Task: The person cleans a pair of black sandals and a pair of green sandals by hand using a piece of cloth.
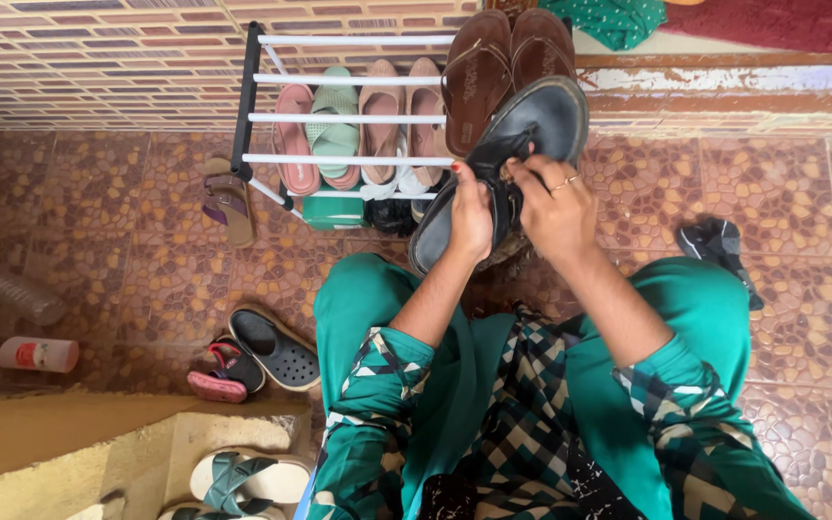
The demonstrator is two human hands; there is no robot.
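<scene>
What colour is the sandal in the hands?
Black sandal, held by both hands, seen best in the head view.

Two hands [474, 217] grip one black sandal [541, 120]; two brown sandals [479, 72] at twelve o'clock, two bottles [26, 323] at nine, one rack [247, 96].

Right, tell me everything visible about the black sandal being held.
The black sandal looks like worn leather or a similar material, with a dark scuffed footbed and a strap across the middle. It is held up tilted, one rounded end towards the shoe rack. The left hand grips its lower part, while the right hand pinches the strap. It hangs above the tiled floor.
</scene>
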